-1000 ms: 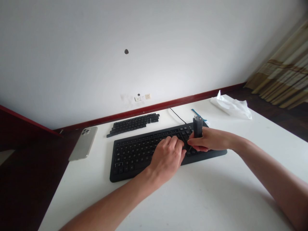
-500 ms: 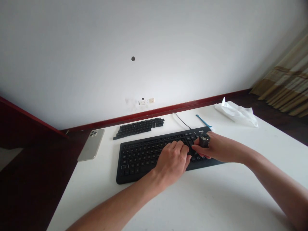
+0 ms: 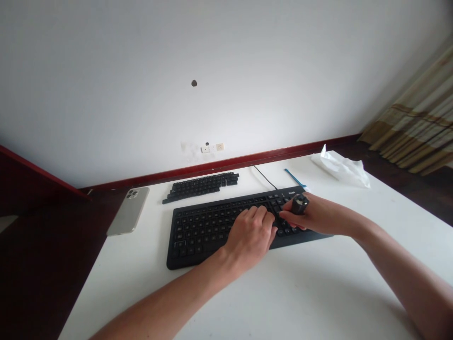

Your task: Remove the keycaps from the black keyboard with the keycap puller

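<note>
Live from the white desk (image 3: 300,288), and there's a busy far edge to take in! A strip of loose black keycaps (image 3: 200,183) sits just behind the black keyboard (image 3: 205,236), with a thin black cable (image 3: 264,176) running from the keyboard's back edge toward the wall. Over toward the far right corner, a slim blue strip (image 3: 293,177) lies just past the keyboard, and a crumpled white plastic sheet (image 3: 339,171) lies beyond it. Out on the left edge, a silver smartphone (image 3: 127,211) rests with its cameras showing.

Now the main action, at the keyboard's right end: the right hand (image 3: 313,215) is clenched on a small dark plastic tool (image 3: 300,204), pinching it between thumb and fingers, with its top showing above the knuckles. Just beside it, the left hand (image 3: 249,237) is curled over the keys, its fingertips (image 3: 264,212) pressed down. Is it gripping anything? Can't tell from here!
</note>
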The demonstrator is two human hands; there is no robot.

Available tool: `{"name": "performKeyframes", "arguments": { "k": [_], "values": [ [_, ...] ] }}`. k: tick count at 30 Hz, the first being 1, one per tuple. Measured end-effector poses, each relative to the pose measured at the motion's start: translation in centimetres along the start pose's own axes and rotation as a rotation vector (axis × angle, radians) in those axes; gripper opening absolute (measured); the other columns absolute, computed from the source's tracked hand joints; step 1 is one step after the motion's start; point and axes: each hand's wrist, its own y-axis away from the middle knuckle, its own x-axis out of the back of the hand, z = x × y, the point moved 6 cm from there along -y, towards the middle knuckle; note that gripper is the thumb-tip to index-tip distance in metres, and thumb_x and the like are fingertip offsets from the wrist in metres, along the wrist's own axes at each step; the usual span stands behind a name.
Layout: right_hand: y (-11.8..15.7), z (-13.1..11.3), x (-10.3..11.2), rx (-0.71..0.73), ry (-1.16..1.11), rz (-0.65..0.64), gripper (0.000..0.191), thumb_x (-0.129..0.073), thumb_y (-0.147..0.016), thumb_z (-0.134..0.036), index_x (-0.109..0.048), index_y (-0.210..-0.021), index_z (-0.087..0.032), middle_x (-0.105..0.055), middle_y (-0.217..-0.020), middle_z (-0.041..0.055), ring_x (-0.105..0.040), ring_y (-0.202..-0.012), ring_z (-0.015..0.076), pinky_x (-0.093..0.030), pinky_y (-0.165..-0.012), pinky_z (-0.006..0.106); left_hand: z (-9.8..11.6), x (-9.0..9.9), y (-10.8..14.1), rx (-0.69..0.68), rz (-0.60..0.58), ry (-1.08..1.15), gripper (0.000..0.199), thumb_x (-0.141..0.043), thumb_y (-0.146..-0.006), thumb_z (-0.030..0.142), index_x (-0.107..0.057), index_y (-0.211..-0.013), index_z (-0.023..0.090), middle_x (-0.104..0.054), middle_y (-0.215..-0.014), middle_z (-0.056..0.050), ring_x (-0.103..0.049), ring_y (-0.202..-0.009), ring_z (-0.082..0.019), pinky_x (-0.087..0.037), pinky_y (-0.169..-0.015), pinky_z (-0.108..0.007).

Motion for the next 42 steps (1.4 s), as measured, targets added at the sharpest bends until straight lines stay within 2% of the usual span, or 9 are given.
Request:
{"name": "performKeyframes", "arguments": {
  "k": [6, 14, 20, 24, 35, 42],
  "values": [
    [-0.1, -0.1, -0.3, 0.044, -0.044, -0.110, 0.039, -0.058, -0.094, -0.047, -0.059, -0.066, -0.020, -0.065, -0.063, 0.0023, -0.058, -0.060, 0.0179, -0.045, -0.062, 0.030, 0.0, 0.1, 0.0, 0.014, -0.009, -0.007, 0.008, -0.059, -0.102, 0.024, -0.061, -0.105, 0.017, -0.064, -0.101, -0.006, -0.062, -0.093, -0.025, -0.055, -0.080, -0.041],
    [-0.3, -0.2, -1.0, -0.021, -0.164, -0.177, 0.036, -0.056, -0.092, -0.039, -0.059, -0.062, -0.020, -0.060, -0.057, 0.0002, -0.054, -0.059, 0.0161, -0.044, -0.062, 0.029, 0.1, 0.0, 0.1, 0.012, 0.003, -0.023, 0.008, -0.058, -0.102, 0.023, -0.061, -0.106, 0.017, -0.063, -0.100, -0.006, -0.061, -0.092, -0.025, -0.055, -0.080, -0.041],
    [-0.6, 0.2, -1.3, -0.093, -0.247, -0.127, 0.036, -0.055, -0.090, -0.037, -0.059, -0.059, -0.019, -0.060, -0.056, 0.0007, -0.053, -0.056, 0.0151, -0.044, -0.060, 0.028, -0.2, -0.1, 0.2, 0.023, 0.022, 0.016, 0.007, -0.059, -0.101, 0.023, -0.062, -0.104, 0.017, -0.064, -0.100, -0.006, -0.061, -0.093, -0.025, -0.055, -0.081, -0.041],
    [-0.5, -0.3, -0.6, -0.033, -0.131, -0.040, 0.035, -0.055, -0.091, -0.038, -0.059, -0.062, -0.020, -0.064, -0.059, 0.0013, -0.057, -0.059, 0.0168, -0.045, -0.063, 0.029, -0.4, -0.1, 0.1, 0.022, 0.031, 0.068, 0.006, -0.061, -0.100, 0.023, -0.062, -0.103, 0.018, -0.066, -0.101, -0.005, -0.063, -0.094, -0.024, -0.056, -0.084, -0.040],
    [0.0, 0.3, 0.6, -0.067, 0.039, 0.043, 0.040, -0.055, -0.092, -0.047, -0.057, -0.062, -0.021, -0.064, -0.057, 0.0028, -0.057, -0.056, 0.0182, -0.044, -0.060, 0.030, -0.1, 0.1, 0.1, -0.003, -0.001, 0.007, 0.008, -0.056, -0.103, 0.023, -0.061, -0.107, 0.017, -0.065, -0.101, -0.006, -0.061, -0.092, -0.024, -0.055, -0.082, -0.040],
    [-0.1, 0.2, 0.2, -0.014, -0.035, -0.049, 0.038, -0.058, -0.093, -0.049, -0.064, -0.070, -0.020, -0.067, -0.065, 0.0026, -0.058, -0.062, 0.0179, -0.046, -0.063, 0.029, 0.0, -0.1, 0.1, 0.005, -0.002, -0.006, 0.009, -0.056, -0.103, 0.023, -0.062, -0.108, 0.017, -0.064, -0.102, -0.006, -0.062, -0.093, -0.025, -0.055, -0.081, -0.041]
  ]
}}
